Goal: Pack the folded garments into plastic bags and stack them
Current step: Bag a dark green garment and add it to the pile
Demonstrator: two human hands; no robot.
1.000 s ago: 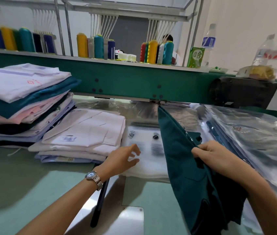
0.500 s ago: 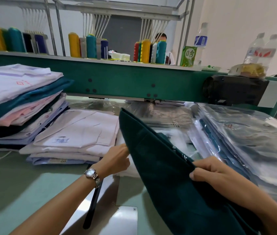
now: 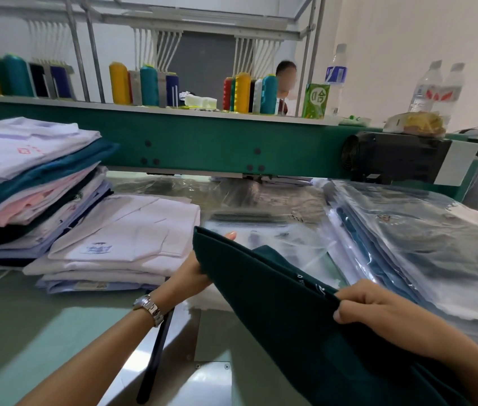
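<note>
Along the pale green bench's [image 3: 27, 332] left edge lie a tall stack of folded white, teal and pink garments [image 3: 27, 177] and a lower stack of white shirts [image 3: 126, 241]. Mid-bench, the left hand [image 3: 188, 276] grips and the right hand [image 3: 378, 306] pinches a dark green folded garment [image 3: 276, 303] tilted above clear plastic bags [image 3: 261, 227], with bagged garments [image 3: 422, 250] piled right. A green carton [image 3: 316, 101] on the machine beam [image 3: 202, 145] behind reads 合.

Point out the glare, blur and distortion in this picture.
Head view: glare streaks the stacked plastic bags and the metal plate; the wide lens splays the rack poles outward toward the top; the background is soft; the dark green garment is so dark that its folds barely show; the table carries soft shadows.
</note>
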